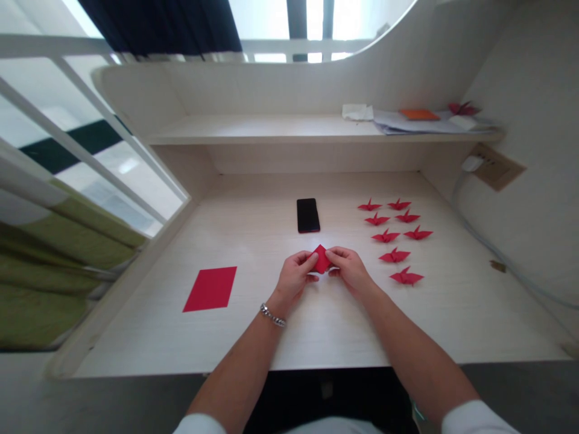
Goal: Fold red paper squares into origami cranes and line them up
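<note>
A small red folded paper (pixel 321 259), roughly diamond-shaped with one corner pointing away from me, is held just over the desk. My left hand (pixel 297 271) pinches its left edge between thumb and fingers. On the opposite edge, my right hand (pixel 348 268) grips it the same way. The fingertips behind the paper are partly hidden. To the left lies a flat red paper sheet (pixel 210 289). Several red paper cranes (pixel 395 256) stand in two columns to the right of my right hand.
A black phone (pixel 308 216) lies on the desk (pixel 253 211) beyond my hands. Above the back runs a shelf (pixel 253 129) with papers (pixel 393 122), an orange piece (pixel 420 114) and another paper crane (pixel 464 109). A cable (pixel 479 235) hangs from the wall socket (pixel 497 166) on the right.
</note>
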Demonstrator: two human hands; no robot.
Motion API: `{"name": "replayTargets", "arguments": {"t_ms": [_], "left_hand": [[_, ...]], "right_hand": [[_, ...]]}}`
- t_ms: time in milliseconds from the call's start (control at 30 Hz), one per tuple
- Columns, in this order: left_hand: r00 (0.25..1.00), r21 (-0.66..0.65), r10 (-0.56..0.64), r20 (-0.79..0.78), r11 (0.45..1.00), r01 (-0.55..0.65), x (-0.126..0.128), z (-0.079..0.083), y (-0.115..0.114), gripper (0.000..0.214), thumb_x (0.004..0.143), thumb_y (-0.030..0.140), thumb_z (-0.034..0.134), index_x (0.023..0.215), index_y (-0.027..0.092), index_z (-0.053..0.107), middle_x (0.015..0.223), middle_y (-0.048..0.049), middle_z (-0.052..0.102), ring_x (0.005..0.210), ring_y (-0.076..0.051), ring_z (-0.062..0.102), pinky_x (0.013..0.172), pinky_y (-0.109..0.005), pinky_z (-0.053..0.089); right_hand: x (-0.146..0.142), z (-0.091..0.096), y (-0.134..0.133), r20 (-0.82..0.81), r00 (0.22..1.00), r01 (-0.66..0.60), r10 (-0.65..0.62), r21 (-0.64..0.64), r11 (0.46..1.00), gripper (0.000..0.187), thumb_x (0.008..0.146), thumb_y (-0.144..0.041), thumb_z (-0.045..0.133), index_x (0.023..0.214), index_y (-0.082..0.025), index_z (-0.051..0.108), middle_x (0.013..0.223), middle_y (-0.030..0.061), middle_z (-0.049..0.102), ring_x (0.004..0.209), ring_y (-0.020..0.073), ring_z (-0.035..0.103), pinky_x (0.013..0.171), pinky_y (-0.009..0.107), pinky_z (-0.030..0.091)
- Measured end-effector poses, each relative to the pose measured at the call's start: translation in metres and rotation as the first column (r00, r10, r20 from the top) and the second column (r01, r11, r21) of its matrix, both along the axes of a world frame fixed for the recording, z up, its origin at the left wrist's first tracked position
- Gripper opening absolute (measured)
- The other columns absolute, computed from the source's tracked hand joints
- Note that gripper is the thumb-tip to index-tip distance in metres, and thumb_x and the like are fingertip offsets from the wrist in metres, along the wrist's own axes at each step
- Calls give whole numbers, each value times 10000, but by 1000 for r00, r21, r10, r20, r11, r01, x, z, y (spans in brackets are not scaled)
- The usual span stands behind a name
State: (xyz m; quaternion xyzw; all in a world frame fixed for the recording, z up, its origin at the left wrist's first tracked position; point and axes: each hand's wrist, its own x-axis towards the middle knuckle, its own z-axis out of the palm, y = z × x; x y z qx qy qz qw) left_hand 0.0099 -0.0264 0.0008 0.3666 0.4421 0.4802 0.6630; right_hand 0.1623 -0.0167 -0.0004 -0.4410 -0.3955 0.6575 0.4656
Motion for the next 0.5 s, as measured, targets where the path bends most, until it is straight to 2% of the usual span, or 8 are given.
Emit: {"name": "replayTargets", "arguments": {"t_ms": [200,300,400,500], "left_hand": [[991,-11,56,119,998,-55,-2,0,0,313,650,348,803,808,110,675,729,-35,655,582,-78,573,482,-160,455],[981,-17,84,176,996,-83,-2,-2,1,309,618,306,828,790,108,665,738,-31,656,617,-87,599,544,-174,500],[982,7,97,164,995,-100,-1,-3,2,311,612,286,831,804,108,663,782,-46,674,717,-138,649,640,-233,553],[988,33,87,127,995,-92,0,-4,2,310,623,293,823,811,101,667,792,-59,683,733,-160,662,657,-261,566]], "right_hand": [[3,0,-1,0,999,-55,55,52,997,231,686,-393,741,743,-176,689,682,11,644,620,123,558,540,230,407],[4,1,-1,1,997,-75,76,54,996,231,690,-392,741,764,-177,699,684,13,641,627,125,560,538,229,404],[4,2,-1,-10,998,-58,59,27,998,244,686,-403,746,785,-184,703,712,12,644,636,125,563,534,226,406],[4,2,0,-12,999,-42,42,7,999,264,676,-417,753,788,-184,704,728,12,642,640,125,563,529,223,407]]}}
